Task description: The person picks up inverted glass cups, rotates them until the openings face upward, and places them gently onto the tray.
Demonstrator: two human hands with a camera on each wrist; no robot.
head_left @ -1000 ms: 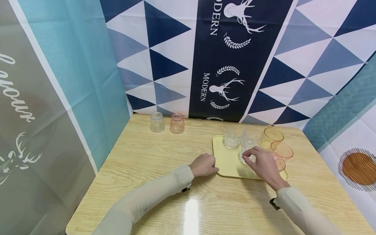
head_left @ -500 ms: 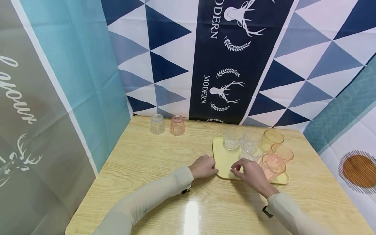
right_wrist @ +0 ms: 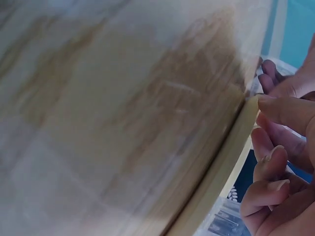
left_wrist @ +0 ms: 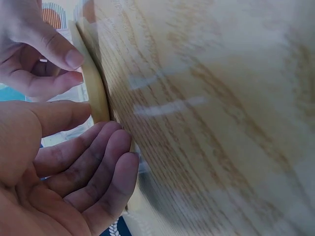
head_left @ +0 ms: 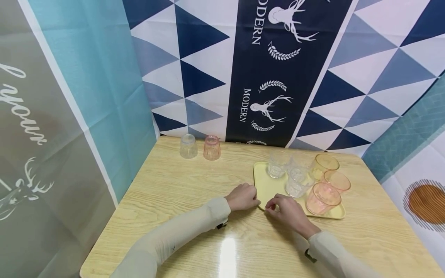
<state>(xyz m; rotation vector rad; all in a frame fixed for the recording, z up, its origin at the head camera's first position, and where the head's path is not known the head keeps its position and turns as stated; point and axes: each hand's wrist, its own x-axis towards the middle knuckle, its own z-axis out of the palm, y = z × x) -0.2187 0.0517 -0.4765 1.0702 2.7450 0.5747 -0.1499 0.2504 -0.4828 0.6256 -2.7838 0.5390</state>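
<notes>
On the table's right side lies a pale yellow tray bearing several upright drinking glasses. Among them are a clear glass, a yellow glass, an orange-pink glass and a pink glass. My left hand holds the tray's left edge near the front corner; the left wrist view shows the tray rim between thumb and fingers. Close beside it, my right hand pinches the front rim with thumb and forefinger, its other fingers curled loosely in the right wrist view.
Two upside-down glasses, a clear one and a pink one, stand at the back left of the wooden table. A patterned cloth backdrop rises directly behind the table, with more hanging cloth at both sides.
My right hand has come from beside the clear glass toward the front left, down to the tray's front rim. The left hand stays at the tray's corner.
</notes>
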